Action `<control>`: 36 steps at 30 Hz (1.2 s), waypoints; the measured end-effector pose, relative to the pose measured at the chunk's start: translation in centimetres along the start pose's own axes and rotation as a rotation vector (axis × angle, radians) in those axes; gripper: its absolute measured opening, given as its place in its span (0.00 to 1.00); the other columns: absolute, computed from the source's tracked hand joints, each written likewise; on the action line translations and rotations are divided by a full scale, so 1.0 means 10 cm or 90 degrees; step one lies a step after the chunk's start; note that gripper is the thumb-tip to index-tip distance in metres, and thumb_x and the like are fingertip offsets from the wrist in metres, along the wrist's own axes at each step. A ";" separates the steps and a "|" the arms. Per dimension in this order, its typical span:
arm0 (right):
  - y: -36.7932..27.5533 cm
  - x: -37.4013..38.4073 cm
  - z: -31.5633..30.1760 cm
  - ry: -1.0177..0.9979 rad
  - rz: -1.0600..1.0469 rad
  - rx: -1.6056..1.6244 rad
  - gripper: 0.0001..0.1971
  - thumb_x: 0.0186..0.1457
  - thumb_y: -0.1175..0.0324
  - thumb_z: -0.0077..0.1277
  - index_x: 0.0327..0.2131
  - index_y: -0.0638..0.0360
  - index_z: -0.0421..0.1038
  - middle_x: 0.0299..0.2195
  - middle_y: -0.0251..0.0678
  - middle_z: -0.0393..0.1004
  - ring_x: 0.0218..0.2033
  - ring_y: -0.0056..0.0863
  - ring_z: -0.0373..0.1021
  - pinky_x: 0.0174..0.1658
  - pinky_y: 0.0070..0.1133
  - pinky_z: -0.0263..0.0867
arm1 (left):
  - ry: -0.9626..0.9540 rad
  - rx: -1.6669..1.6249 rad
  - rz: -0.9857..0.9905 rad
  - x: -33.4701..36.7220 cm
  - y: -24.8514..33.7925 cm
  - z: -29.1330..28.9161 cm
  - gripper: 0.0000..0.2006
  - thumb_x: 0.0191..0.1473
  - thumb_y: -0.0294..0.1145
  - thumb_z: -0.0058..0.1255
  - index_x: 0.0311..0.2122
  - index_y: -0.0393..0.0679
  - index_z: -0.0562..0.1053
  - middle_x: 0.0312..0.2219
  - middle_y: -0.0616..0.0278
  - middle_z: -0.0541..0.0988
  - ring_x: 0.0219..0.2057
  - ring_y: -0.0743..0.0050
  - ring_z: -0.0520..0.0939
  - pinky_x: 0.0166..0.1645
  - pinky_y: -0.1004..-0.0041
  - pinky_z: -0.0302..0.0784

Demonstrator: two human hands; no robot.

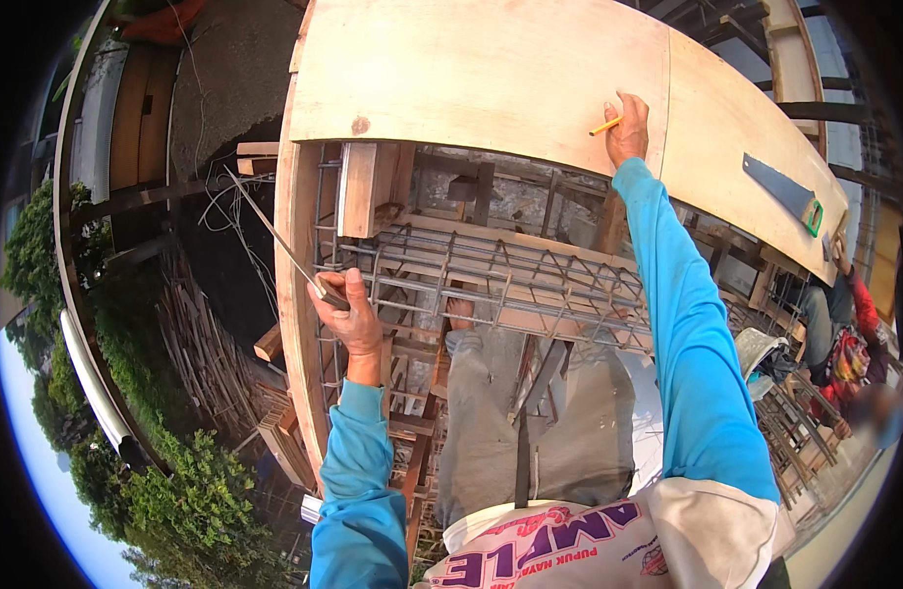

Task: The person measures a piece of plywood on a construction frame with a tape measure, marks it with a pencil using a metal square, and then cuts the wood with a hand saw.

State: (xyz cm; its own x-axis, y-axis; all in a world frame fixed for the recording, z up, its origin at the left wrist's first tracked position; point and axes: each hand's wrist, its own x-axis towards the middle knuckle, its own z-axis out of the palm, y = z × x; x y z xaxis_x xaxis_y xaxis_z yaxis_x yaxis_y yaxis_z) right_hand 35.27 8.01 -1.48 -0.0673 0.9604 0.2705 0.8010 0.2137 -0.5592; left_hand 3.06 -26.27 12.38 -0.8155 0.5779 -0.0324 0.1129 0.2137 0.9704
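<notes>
My right hand (629, 128) is over a large plywood sheet (471, 69), near its closer edge. A yellow pencil (604, 127) is gripped between its fingers. My left hand (354, 314) is closed around the short handle of a long, thin, straight-bladed tool (279, 239), seen nearly edge-on; its exact kind is unclear. The blade slants up and left across a timber beam (299, 294). A handsaw (780, 187) with a green-edged handle lies flat on the sheet's right part, beyond my right hand.
Below the sheet runs a steel rebar cage (510, 275) with stirrups, beside an upright wood block (357, 191). My legs straddle openings between timbers. At right, another person in red (849, 344) has a hand at the sheet's end. Scrap lumber (201, 344) lies far below left.
</notes>
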 end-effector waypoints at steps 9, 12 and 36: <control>-0.09 -0.13 0.60 0.079 -0.004 -0.145 0.18 0.61 0.63 0.50 0.52 0.58 0.69 0.55 0.48 0.60 0.56 0.47 0.60 0.58 0.34 0.60 | -0.051 0.445 0.213 2.41 -0.84 0.73 0.25 0.48 0.52 0.64 0.31 0.40 0.68 0.23 0.60 0.70 0.25 0.63 0.71 0.34 0.64 0.69; -0.13 -0.12 0.59 0.079 0.026 -0.118 0.17 0.58 0.64 0.52 0.50 0.57 0.71 0.54 0.49 0.61 0.55 0.48 0.61 0.57 0.36 0.61 | -0.028 0.553 0.285 2.88 -1.07 1.03 0.26 0.47 0.53 0.64 0.33 0.39 0.69 0.29 0.53 0.74 0.34 0.53 0.75 0.40 0.58 0.70; -0.26 -0.05 0.51 0.036 0.087 -0.156 0.17 0.58 0.68 0.52 0.52 0.56 0.69 0.55 0.47 0.60 0.56 0.46 0.61 0.57 0.34 0.62 | -0.118 0.645 0.325 3.20 -1.22 1.70 0.15 0.42 0.34 0.60 0.36 0.41 0.71 0.46 0.58 0.67 0.53 0.55 0.65 0.59 0.54 0.53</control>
State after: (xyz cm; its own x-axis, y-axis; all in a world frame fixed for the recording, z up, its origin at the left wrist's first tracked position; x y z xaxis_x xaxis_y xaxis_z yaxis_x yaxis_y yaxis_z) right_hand 30.19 7.89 -4.09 0.0790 0.9641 0.2536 0.9209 0.0268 -0.3888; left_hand -14.79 3.02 -4.60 -0.4565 0.8685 0.1934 0.8795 0.4076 0.2454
